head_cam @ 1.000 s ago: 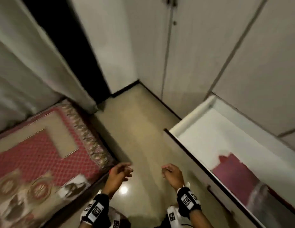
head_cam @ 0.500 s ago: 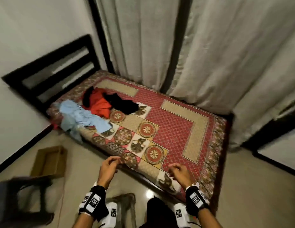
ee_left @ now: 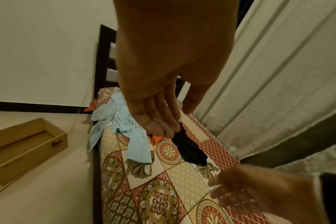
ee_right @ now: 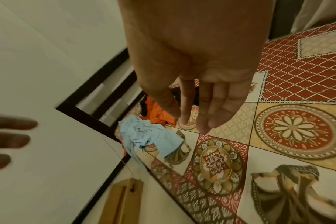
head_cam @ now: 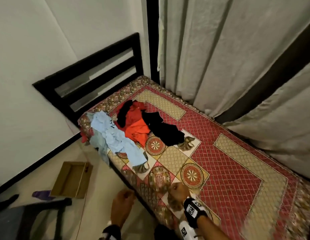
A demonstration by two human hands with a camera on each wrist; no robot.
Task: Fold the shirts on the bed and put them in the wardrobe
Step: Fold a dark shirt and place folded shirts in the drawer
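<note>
Three crumpled shirts lie at the head end of the patterned bed (head_cam: pixel 237 174): a light blue shirt (head_cam: pixel 114 134) hanging over the near edge, an orange shirt (head_cam: pixel 135 125) and a black shirt (head_cam: pixel 164 130). My left hand (head_cam: pixel 122 203) hovers over the floor beside the bed, fingers relaxed and empty (ee_left: pixel 159 121). My right hand (head_cam: pixel 179 192) is above the bed's near edge, well short of the shirts, also relaxed and empty (ee_right: pixel 203 115). The wardrobe is out of view.
An open cardboard box (head_cam: pixel 73 179) sits on the floor left of the bed. A dark stool or chair (head_cam: pixel 29 217) stands at the lower left. Grey curtains (head_cam: pixel 237 49) hang behind the bed, and a dark headboard (head_cam: pixel 92 73) stands against the white wall.
The view swung from the open wardrobe drawer round to the bed, then closer to it. Both hands stayed empty; the right hand now reaches over the bed's edge.
</note>
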